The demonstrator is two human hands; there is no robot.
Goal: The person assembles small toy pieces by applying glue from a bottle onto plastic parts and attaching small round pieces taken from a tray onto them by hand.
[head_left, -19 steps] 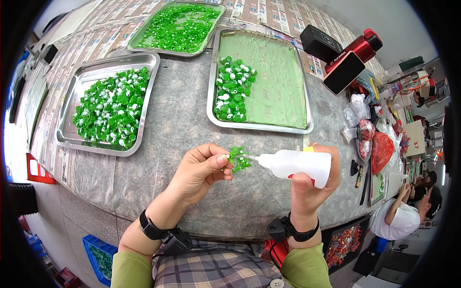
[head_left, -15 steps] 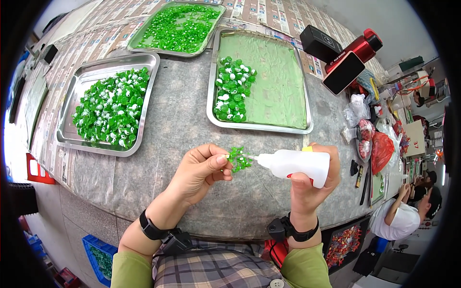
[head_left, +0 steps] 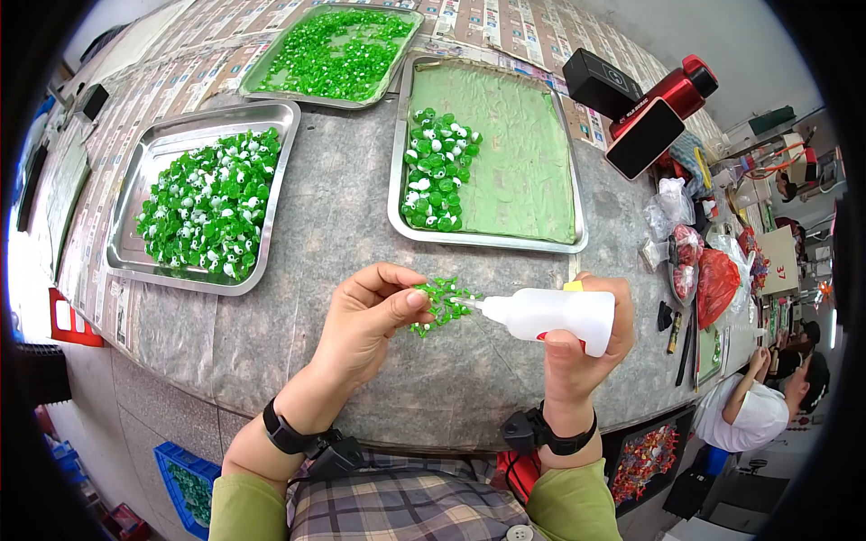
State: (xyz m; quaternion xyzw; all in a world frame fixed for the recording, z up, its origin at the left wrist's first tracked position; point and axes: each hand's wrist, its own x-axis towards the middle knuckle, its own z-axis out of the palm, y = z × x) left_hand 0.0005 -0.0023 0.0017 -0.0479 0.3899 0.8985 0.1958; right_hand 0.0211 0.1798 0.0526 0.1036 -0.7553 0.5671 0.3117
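My right hand [head_left: 586, 329] is wrapped round a white squeeze bottle [head_left: 546, 317], which lies nearly level with its thin nozzle pointing left. The nozzle tip is over a small heap of green pieces with white bits [head_left: 444, 312] on the grey cloth. At the heap's left edge, my left hand [head_left: 370, 316] has its thumb and forefinger pinched together. Whatever lies between those fingertips is too small or hidden to name.
A steel tray [head_left: 283, 135] heaped with green-and-white beads stands at left. Straight ahead, a lined tray [head_left: 582, 194] holds similar beads along its left side. Farther back is a tray of small green pieces [head_left: 338, 54]. A phone [head_left: 645, 135] leans against a red flask [head_left: 672, 95].
My left hand has drawn slightly left from the nozzle, and the bottle has tipped a little lower. More of the green heap shows, spread wider toward my left fingers.
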